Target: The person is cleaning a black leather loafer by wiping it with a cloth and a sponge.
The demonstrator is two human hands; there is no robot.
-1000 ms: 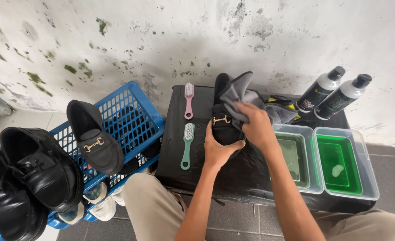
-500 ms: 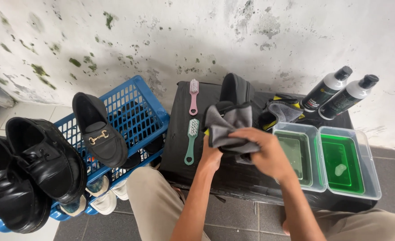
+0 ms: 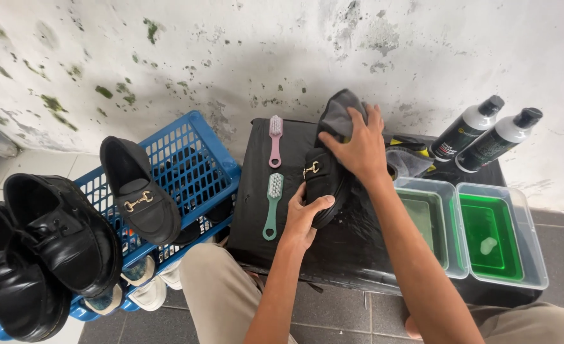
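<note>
A person's two bare hands work a grey cloth (image 3: 340, 113) over a black loafer (image 3: 323, 181) on a black table (image 3: 358, 242) set against a stained white wall (image 3: 231, 51).

The left hand (image 3: 307, 215) grips the near end of the loafer, fingers curled around its toe; the right hand (image 3: 357, 148) lies spread on the cloth, pressing it against the far end of the shoe; a pink brush (image 3: 275, 139) and a green brush (image 3: 272, 204) lie just left of the shoe; two clear tubs of green liquid (image 3: 492, 239) sit at the right, with two dark bottles (image 3: 489, 134) lying beyond them; at the left, a blue crate (image 3: 196, 169) carries a matching loafer (image 3: 138, 191) and black lace-up shoes (image 3: 40, 248).
</note>
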